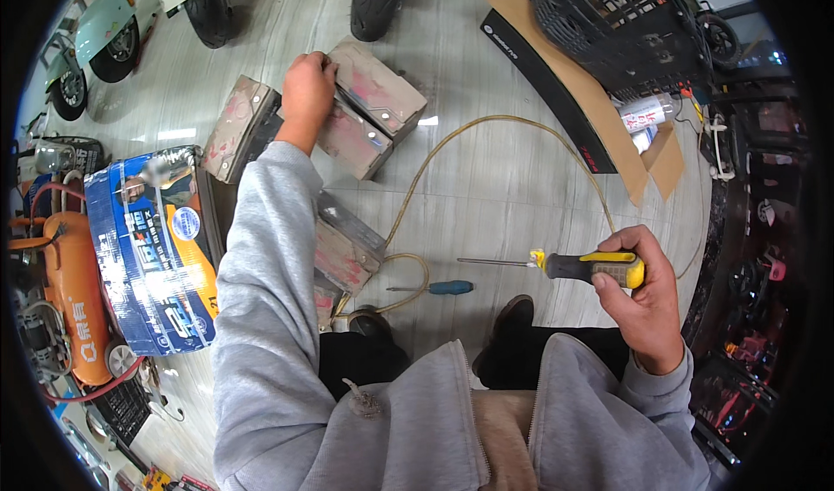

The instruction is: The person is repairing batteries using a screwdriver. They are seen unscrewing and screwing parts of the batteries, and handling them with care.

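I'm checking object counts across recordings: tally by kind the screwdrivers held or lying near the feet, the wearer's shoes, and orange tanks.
Screwdrivers: 2 (yellow-and-black screwdriver in the right hand; blue screwdriver on the floor)
Shoes: 2 (left shoe, right shoe)
Orange tank: 1
Total: 5

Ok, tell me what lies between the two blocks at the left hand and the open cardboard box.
In the head view, a yellowish cord arches across the grey floor between the two blocks and the cardboard box.

Left hand (309,87) forward, right hand (641,295) curled
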